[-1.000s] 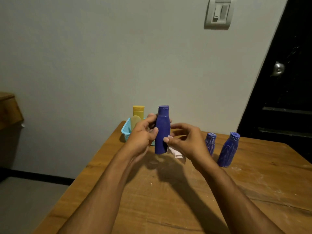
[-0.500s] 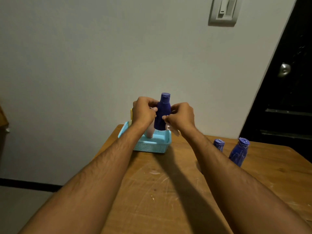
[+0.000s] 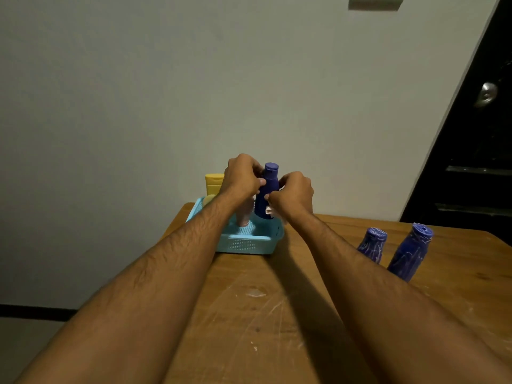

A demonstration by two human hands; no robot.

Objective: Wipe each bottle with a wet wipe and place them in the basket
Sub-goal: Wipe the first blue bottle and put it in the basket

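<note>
Both hands hold the blue bottle (image 3: 266, 194) upright over the basket (image 3: 243, 242) at the bench's (image 3: 277, 314) far left corner: left hand (image 3: 242, 177) grips its neck, right hand (image 3: 295, 194) pinches its body with the wipe (image 3: 269, 210). Two bottles (image 3: 372, 245) (image 3: 410, 252) stand near the far right edge

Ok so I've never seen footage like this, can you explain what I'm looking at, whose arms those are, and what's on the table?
There is no machine: a person wears a camera on the head, looking forward and down, so the arms are their own. The left hand and right hand both grip a dark blue bottle over a light blue basket. A white wipe shows under the right hand. A yellow bottle is already in the basket. Two more blue bottles stand on the wooden table to the right.
</note>
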